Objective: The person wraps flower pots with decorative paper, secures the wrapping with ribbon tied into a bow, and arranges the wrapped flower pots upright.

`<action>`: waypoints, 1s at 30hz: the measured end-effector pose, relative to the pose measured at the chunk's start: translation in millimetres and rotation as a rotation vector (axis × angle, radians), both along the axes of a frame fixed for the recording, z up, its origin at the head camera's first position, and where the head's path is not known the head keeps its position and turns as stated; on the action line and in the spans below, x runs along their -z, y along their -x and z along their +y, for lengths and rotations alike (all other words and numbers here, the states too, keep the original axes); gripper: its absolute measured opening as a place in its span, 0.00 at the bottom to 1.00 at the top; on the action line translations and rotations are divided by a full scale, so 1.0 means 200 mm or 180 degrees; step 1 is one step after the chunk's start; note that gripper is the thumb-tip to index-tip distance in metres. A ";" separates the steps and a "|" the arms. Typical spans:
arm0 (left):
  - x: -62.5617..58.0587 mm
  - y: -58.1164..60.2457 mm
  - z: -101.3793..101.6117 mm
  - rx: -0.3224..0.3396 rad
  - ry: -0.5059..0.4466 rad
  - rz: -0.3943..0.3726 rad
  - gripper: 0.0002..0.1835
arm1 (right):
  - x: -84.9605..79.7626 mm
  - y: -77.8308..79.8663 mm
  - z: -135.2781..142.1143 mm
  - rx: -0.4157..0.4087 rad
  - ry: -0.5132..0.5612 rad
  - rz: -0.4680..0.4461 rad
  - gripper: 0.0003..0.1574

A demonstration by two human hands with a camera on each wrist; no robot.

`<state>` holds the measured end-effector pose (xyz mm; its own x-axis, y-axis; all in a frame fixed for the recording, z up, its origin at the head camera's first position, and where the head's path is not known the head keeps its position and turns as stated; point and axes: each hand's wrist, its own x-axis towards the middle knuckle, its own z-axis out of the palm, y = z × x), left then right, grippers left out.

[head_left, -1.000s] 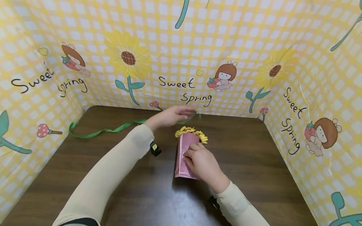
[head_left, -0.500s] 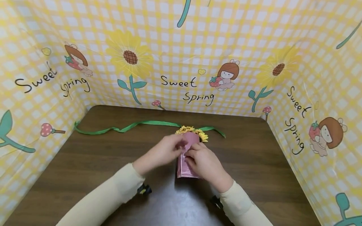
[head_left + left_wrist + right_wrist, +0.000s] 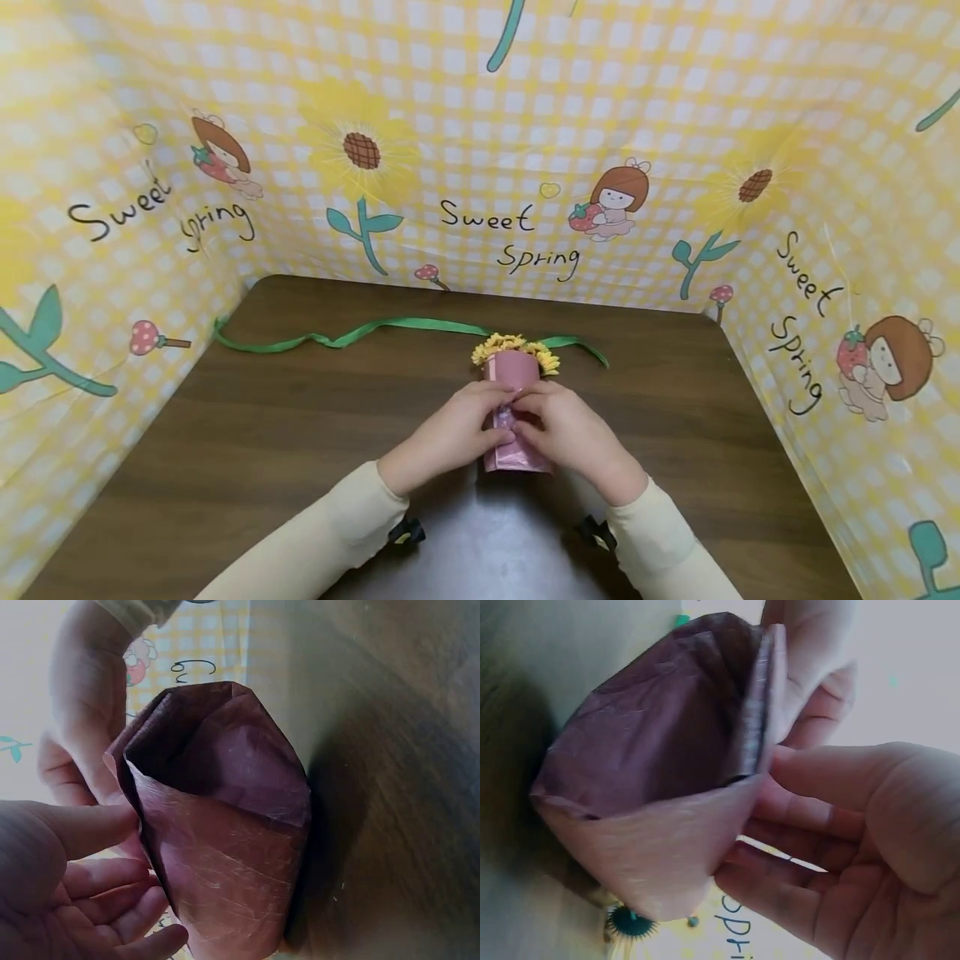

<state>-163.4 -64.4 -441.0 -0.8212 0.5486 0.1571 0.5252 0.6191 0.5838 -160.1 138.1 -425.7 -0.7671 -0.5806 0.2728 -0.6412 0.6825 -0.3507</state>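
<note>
A small bouquet lies on the table in the head view, its yellow flowers (image 3: 504,342) at the far end. Pink wrapping paper (image 3: 514,367) is rolled round it into a tube, with the open end showing in both wrist views. My left hand (image 3: 453,429) pinches the paper's overlapping edge from the left. From the right, my right hand (image 3: 576,432) holds the same overlap, its thumb (image 3: 817,774) against the folded edge. The fingertips of both hands nearly meet on top of the tube. The flower stems are hidden inside the paper.
A long green ribbon (image 3: 420,323) runs across the back of the brown wooden table (image 3: 322,433), passing behind the flowers, with a short end on their right. Yellow checked cloth (image 3: 480,150) printed with flowers and figures walls the table at the back and sides.
My left hand has come back from beside the green ribbon to the pink paper and now pinches it. The ribbon has settled on the table. My right hand stays on the paper.
</note>
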 end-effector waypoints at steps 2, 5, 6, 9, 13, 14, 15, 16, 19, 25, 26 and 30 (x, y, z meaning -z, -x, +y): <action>-0.01 0.00 0.00 0.0050 0.0070 0.0047 0.27 | -0.01 0.02 0.03 -0.0050 0.0084 -0.0051 0.11; -0.03 0.00 -0.01 0.0073 0.0180 0.0113 0.25 | -0.02 0.09 0.09 -0.0015 0.0259 -0.0143 0.10; -0.03 0.00 0.00 0.0065 0.0188 0.0122 0.24 | -0.01 0.13 0.13 0.0075 0.0295 -0.0163 0.10; -0.04 0.00 0.00 0.0048 0.0215 0.0153 0.23 | 0.03 0.27 0.27 0.0630 0.0366 -0.0290 0.12; -0.05 0.00 0.00 0.0071 0.0259 0.0110 0.24 | 0.13 0.47 0.46 0.1432 0.0259 -0.0660 0.23; -0.05 0.00 0.00 0.0073 0.0265 0.0094 0.24 | 0.15 0.52 0.49 0.1558 0.0182 -0.0774 0.26; -0.05 0.00 0.00 0.0069 0.0274 0.0086 0.24 | 0.17 0.56 0.51 0.1647 0.0105 -0.0902 0.31; -0.05 -0.01 0.00 0.0068 0.0270 0.0079 0.24 | 0.19 0.59 0.53 0.1690 0.0021 -0.1026 0.35; -0.05 -0.02 0.00 0.0070 0.0251 0.0087 0.24 | 0.23 0.68 0.55 0.1663 -0.0259 -0.1208 0.40; -0.03 -0.02 -0.01 0.0027 0.0320 0.0117 0.24 | 0.29 0.79 0.56 0.1588 -0.0482 -0.0994 0.17; -0.03 -0.02 -0.01 0.0023 0.0348 0.0127 0.24 | 0.29 0.80 0.58 0.1601 -0.0457 -0.0992 0.15; -0.02 -0.03 0.00 0.0021 0.0398 0.0151 0.25 | 0.25 0.77 0.68 0.1710 -0.0350 -0.1032 0.15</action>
